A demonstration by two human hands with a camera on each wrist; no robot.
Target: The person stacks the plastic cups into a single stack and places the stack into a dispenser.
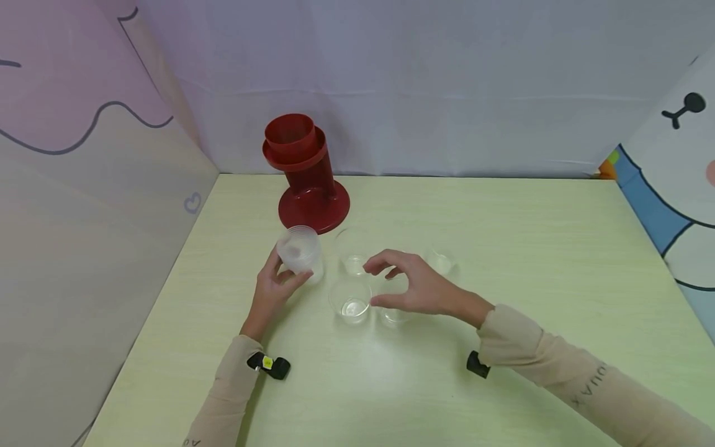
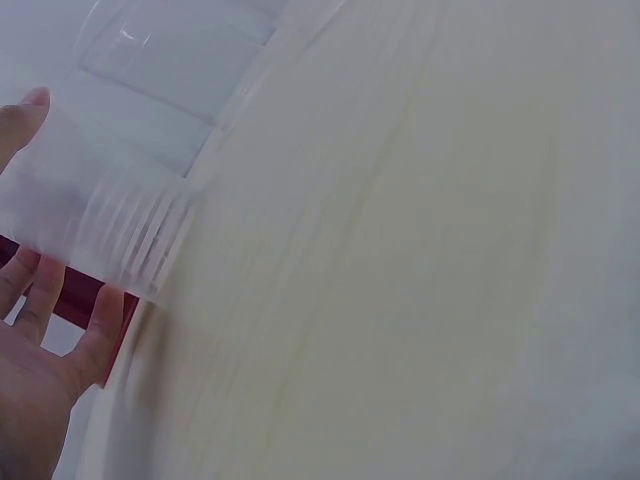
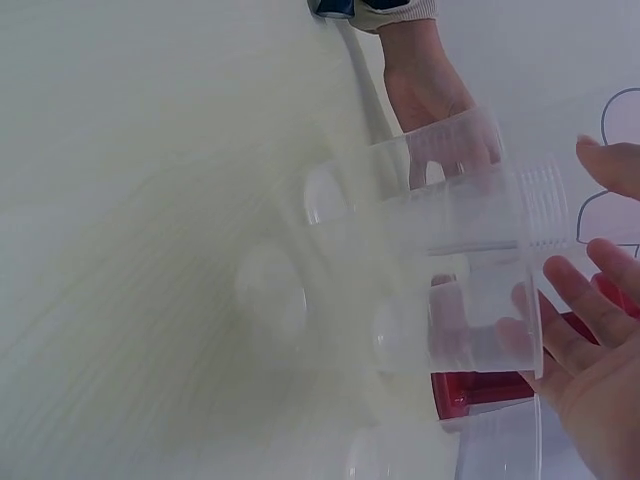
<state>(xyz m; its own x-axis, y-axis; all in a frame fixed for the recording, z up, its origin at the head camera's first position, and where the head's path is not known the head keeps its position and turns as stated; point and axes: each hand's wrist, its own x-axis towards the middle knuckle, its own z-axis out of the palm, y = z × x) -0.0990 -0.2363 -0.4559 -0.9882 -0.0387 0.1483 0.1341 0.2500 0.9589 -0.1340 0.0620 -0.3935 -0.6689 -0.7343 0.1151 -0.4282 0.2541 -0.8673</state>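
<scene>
My left hand point(image 1: 272, 290) grips a nested stack of clear plastic cups point(image 1: 301, 251), left of the loose cups. In the left wrist view, the stack's point(image 2: 120, 225) several rims show, with the thumb on one side and the fingers on the other. Over the loose cups hovers my right hand point(image 1: 421, 285), thumb and fingers apart with nothing between them. Single clear cups stand upright below it: one at front left point(image 1: 352, 304), another behind it point(image 1: 354, 257), and one to the right point(image 1: 441, 261). The right wrist view has right fingertips point(image 3: 515, 330) overlapping a cup's rim.
Behind the stack stands a red holder point(image 1: 313, 198) with a round base and a wide cup-shaped top. A pale wood-grain table point(image 1: 530, 248) bears everything, and a light cloth backdrop point(image 1: 447, 93) closes off its far side.
</scene>
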